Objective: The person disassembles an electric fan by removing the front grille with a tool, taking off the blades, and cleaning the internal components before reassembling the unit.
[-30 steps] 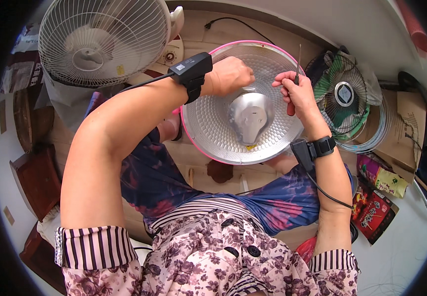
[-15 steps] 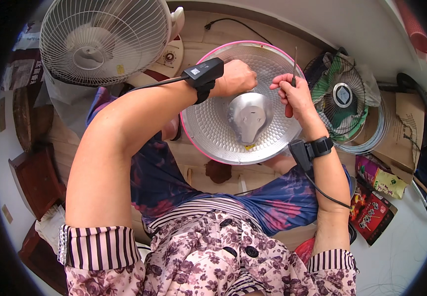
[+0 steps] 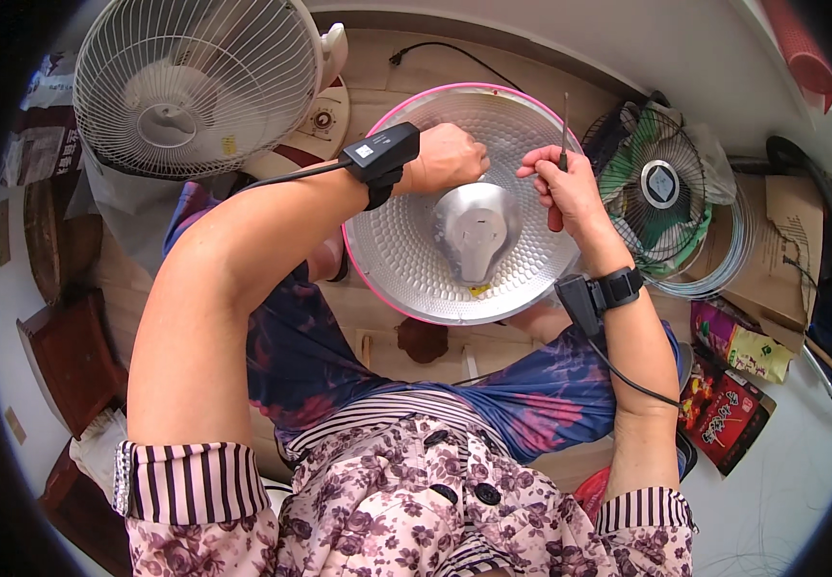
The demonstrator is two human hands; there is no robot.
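Observation:
A round dimpled metal reflector dish [image 3: 378, 245] with a pink rim lies between my knees, a smooth silver housing [image 3: 474, 231] at its middle. My left hand [image 3: 450, 154] is curled inside the upper part of the dish, just above the housing; what its fingertips hold is hidden. Over the dish's right side, my right hand [image 3: 565, 192] grips a screwdriver [image 3: 554, 216] with a red handle, its thin shaft pointing up.
A white caged fan [image 3: 185, 82] stands at the upper left. At right lie a black fan guard [image 3: 642, 144], coiled wire [image 3: 709, 284], cardboard [image 3: 791, 231] and packets [image 3: 738, 337]. A dark cord [image 3: 464, 53] crosses the floor beyond the dish. Wooden pieces [image 3: 70, 346] line the left.
Both hands have shifted slightly leftward in the picture, the left one a little lower as well, with the screwdriver still gripped. The dish appears slightly further left.

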